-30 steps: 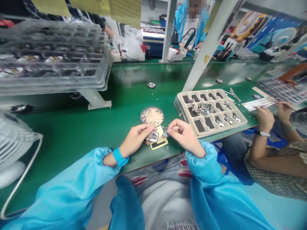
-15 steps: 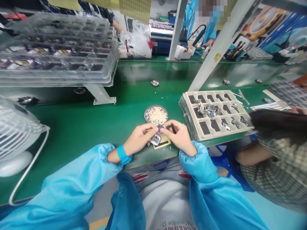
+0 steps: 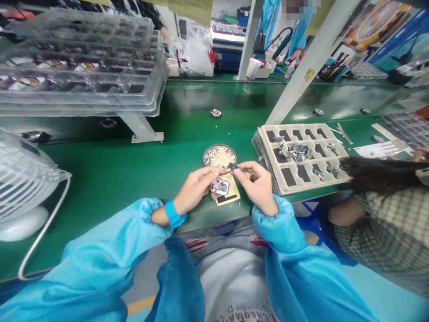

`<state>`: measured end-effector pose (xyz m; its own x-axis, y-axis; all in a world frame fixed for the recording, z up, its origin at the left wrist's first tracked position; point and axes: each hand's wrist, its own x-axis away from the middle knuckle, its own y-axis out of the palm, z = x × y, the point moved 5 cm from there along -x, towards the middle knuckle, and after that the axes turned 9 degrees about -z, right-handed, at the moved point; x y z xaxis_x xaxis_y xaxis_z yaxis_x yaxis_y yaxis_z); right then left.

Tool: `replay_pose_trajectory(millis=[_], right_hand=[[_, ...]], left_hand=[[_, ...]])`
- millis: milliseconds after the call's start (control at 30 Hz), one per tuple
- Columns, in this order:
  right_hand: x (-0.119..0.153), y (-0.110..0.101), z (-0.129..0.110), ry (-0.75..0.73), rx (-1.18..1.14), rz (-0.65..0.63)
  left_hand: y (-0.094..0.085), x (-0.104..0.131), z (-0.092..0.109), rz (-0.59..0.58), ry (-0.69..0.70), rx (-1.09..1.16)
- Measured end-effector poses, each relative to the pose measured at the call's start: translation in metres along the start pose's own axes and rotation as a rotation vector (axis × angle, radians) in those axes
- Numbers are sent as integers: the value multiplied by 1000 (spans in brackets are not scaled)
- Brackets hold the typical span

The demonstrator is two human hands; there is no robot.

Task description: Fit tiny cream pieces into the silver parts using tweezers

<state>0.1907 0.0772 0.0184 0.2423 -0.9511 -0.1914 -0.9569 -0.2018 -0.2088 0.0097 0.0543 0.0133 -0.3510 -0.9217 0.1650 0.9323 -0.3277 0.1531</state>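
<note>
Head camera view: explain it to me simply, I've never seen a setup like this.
There is no machine doing the work here, just a person's two bare hands below blue sleeves. A camera worn on that person's head looks forward and down, so you see roughly what they see.

The left hand holds a small shiny casing over a yellow card. The right hand pinches a small dark piece, too small to identify.

On the green table, a round dish of pale bits sits just beyond the hands; right of it is a cream tray with metallic parts.
</note>
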Motion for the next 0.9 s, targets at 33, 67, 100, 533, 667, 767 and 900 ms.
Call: replay_pose_trajectory(millis=[33,67,100,533,667,767,900], right_hand=[[0,-3,1,31,-41,8],[0,-4,1,57,-88,-10],[1,-5,0,81,-135,-50],[4,12,-4,157,-12,-229],[2,9,-2,184,-25,-226],[1,7,-1,199,-32,-243],[0,6,-1,175,-19,-266]], left_hand=[[-1,0,0,6,12,20],[-3,-1,1,11,29,28],[-4,-1,1,15,51,26],[-1,4,7,-22,214,-90],[-2,6,4,-10,239,-240],[-2,6,4,-16,263,-318],[-3,6,5,4,286,-389]])
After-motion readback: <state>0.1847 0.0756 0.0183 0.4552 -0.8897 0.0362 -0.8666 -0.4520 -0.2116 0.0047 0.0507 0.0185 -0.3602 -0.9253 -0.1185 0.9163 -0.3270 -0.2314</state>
